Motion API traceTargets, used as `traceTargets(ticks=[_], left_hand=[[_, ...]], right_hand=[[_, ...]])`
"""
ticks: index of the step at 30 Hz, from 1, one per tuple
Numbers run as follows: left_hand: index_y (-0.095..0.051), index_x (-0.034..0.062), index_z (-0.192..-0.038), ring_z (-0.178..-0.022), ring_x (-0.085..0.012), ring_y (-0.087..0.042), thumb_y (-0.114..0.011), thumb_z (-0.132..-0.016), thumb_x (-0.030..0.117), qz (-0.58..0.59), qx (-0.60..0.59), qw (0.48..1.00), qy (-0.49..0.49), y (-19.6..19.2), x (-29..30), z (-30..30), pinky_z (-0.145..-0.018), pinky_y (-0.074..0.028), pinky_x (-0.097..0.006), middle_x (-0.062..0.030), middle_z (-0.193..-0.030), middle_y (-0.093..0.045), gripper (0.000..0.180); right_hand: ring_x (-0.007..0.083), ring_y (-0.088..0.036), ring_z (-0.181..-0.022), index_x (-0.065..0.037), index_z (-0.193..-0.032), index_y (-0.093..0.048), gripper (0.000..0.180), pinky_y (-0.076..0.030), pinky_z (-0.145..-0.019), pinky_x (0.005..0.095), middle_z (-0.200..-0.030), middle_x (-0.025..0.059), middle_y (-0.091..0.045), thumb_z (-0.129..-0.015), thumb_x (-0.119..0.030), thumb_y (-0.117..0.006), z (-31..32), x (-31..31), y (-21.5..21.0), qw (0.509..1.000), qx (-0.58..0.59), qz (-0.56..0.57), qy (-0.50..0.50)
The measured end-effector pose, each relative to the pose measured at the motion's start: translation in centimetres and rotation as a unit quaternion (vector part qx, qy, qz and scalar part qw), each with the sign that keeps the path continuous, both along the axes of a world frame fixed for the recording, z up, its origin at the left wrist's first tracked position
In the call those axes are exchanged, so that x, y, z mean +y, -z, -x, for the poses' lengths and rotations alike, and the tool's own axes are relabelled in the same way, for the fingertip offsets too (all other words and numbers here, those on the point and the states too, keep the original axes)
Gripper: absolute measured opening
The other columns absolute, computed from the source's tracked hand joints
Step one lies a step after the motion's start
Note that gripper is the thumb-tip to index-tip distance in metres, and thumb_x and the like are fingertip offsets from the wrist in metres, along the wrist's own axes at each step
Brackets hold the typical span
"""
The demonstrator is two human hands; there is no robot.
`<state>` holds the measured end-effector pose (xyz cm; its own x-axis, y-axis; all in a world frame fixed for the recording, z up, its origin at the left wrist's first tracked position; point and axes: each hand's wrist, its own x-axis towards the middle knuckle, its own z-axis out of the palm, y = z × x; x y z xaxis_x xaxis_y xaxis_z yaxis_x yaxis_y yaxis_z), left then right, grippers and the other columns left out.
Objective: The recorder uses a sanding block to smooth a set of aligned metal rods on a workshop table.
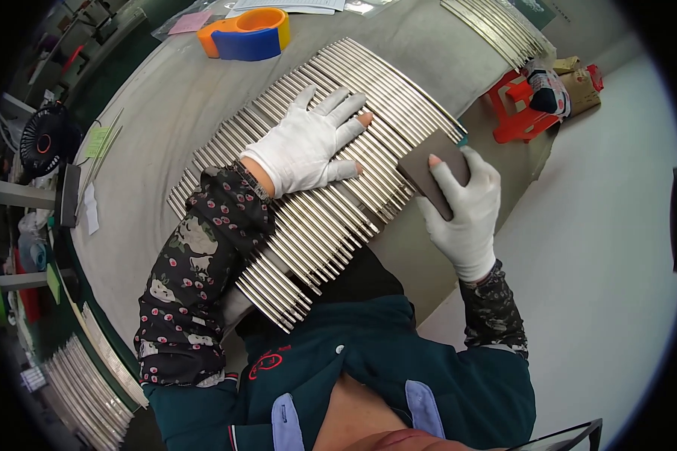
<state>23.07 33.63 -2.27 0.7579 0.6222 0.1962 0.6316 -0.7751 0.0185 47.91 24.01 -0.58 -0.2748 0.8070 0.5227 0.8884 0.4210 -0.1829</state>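
The left hand [312,143] covers the middle stretch of several metal rods [387,98], and the floral sleeve [192,278] hides some of their ends. The dark grey block [425,179] conceals part of the right hand [468,222]. The upper edge crops the white papers [293,6].

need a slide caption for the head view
Gloved left hand spread over metal rods, right hand holding a gray-brown block at their ends.

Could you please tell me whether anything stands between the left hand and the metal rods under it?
Nothing visible except the white glove: the left hand lies spread on the metal rods. The grey block, held in the right hand, is off to the right at the rods' ends, clear of the left hand.
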Motion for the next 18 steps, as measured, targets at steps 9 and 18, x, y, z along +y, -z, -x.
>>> traceTargets(ticks=[9, 18], left_hand=[[-0.037, 0.0056, -0.141, -0.138, -0.0363, -0.027, -0.039, -0.090, 0.060, 0.026, 0.022, 0.999, 0.004, -0.1, 0.3, -0.1, -0.112, -0.017, -0.057, -0.0193, -0.148, -0.032, 0.074], [-0.031, 0.0115, -0.145, -0.139, -0.0360, -0.025, -0.036, -0.092, 0.059, -0.018, -0.037, 0.999, 0.022, -0.3, 0.0, 2.1, -0.112, -0.016, -0.057, -0.0171, -0.152, -0.025, 0.071]], right_hand=[[0.0367, -0.048, -0.104, -0.012, -0.112, -0.062, 0.054, -0.043, -0.089, 0.0440, -0.119, 0.0198, -0.050, -0.059, -0.009, -0.075, -3.5, -2.3, -0.9, 0.999, -0.040, 0.028, 0.005], [0.0357, -0.047, -0.103, -0.015, -0.114, -0.061, 0.055, -0.043, -0.088, 0.0442, -0.119, 0.0184, -0.048, -0.061, -0.015, -0.076, -1.6, -6.2, -0.8, 0.997, -0.007, 0.075, -0.008]])
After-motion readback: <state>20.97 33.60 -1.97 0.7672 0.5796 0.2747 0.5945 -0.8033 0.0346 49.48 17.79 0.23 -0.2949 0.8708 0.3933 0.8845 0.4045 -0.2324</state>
